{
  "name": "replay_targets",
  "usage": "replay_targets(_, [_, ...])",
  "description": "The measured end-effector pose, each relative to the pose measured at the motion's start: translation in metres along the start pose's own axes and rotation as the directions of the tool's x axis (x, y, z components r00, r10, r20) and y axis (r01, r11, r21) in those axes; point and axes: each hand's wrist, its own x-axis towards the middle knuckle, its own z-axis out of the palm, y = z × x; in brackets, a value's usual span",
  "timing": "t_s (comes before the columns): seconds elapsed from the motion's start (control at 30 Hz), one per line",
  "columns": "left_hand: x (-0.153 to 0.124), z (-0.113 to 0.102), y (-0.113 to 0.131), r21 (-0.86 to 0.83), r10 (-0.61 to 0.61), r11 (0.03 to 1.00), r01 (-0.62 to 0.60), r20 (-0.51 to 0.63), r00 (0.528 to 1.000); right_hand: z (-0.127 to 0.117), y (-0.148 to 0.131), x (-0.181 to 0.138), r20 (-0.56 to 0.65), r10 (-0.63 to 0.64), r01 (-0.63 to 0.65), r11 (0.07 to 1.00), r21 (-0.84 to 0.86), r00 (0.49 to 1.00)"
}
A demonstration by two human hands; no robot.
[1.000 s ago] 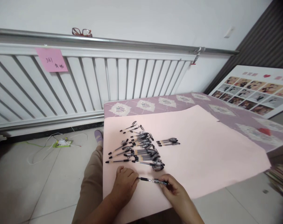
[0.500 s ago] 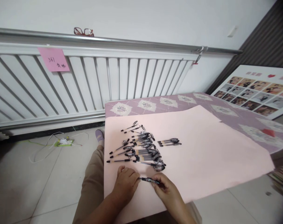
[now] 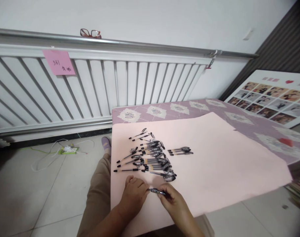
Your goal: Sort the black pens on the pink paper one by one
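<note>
Near the front of the table I hold a black pen level between both hands. My left hand is closed round its left end, which the fingers hide. On the dark end at the other side, my right hand pinches with thumb and fingers. Just beyond my hands lies a loose heap of similar pens, clear-barrelled with black ends and caps. Right of the heap, a small group of pens lies side by side, apart from the rest.
Pale pink sheet covers much of the table, over a purple patterned cloth. Behind stands a white radiator with glasses on its pipe. A power strip lies on the floor; a photo board leans at right.
My right hand has shifted slightly left along the pen, closer to my left hand. The pens on the sheet lie as before; the view has moved a little.
</note>
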Motion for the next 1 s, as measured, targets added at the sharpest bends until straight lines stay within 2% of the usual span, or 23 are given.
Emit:
replay_targets(0.17, [0.001, 0.0, 0.0, 0.008, -0.001, 1.0, 0.0, 0.013, 1.0, -0.001, -0.001, 0.0, 0.003, -0.016, 0.016, 0.998, -0.053, 1.0])
replay_targets(0.3, [0.0, 0.001, 0.001, 0.015, -0.013, 1.0, 0.013, 0.012, 1.0, -0.001, -0.004, 0.002, 0.038, -0.058, 0.064, 0.976, -0.209, 0.998])
replay_targets(0.47, [-0.001, 0.003, 0.001, 0.02, -0.012, 1.0, 0.011, 0.017, 1.0, 0.004, -0.017, 0.005, 0.135, -0.115, 0.167, 0.855, -0.49, 0.984])
replay_targets(0.6, [-0.003, 0.008, -0.001, -0.019, -0.016, 1.0, 0.015, -0.049, 0.999, 0.013, -0.022, 0.007, 0.178, -0.15, 0.229, 0.762, -0.606, 0.972])
replay_targets(0.7, [-0.004, 0.011, -0.003, -0.018, -0.011, 1.0, 0.01, -0.081, 0.997, 0.02, -0.019, 0.006, 0.186, -0.162, 0.244, 0.721, -0.649, 0.969])
replay_targets(0.83, [-0.006, 0.013, -0.003, -0.005, 0.039, 0.999, -0.04, -0.087, 0.995, 0.021, -0.017, 0.006, 0.154, -0.163, 0.224, 0.71, -0.668, 0.975])
replay_targets(1.0, [-0.009, 0.009, -0.006, 0.057, 0.097, 0.994, -0.09, -0.133, 0.986, 0.0, -0.013, 0.009, 0.072, -0.185, 0.192, 0.792, -0.579, 0.98])
